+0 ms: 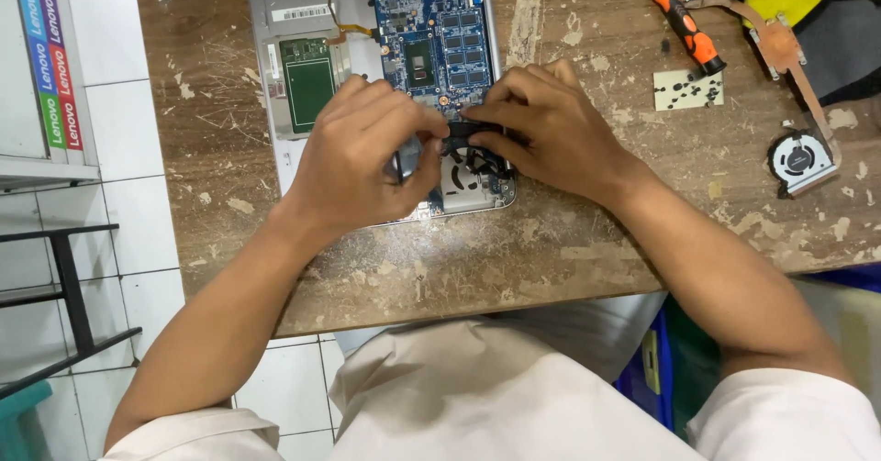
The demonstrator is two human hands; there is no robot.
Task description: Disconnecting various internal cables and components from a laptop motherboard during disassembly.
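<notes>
An opened silver laptop base [275, 11] lies on a worn wooden table [551, 241], with its blue circuit board [436, 30] exposed. My left hand [362, 154] and my right hand [546, 126] meet over the near corner of the board. Both pinch a small black part [473, 131] above a round fan opening [468, 172]. Their fingers hide most of that part.
An orange-handled screwdriver [684, 21] lies at the back right. Beside it sit a pale card with small dark screws [688, 89], a copper heat pipe [789, 53] and a loose cooling fan [800, 160]. A shelf with boxes [46, 66] stands left, over white floor tiles.
</notes>
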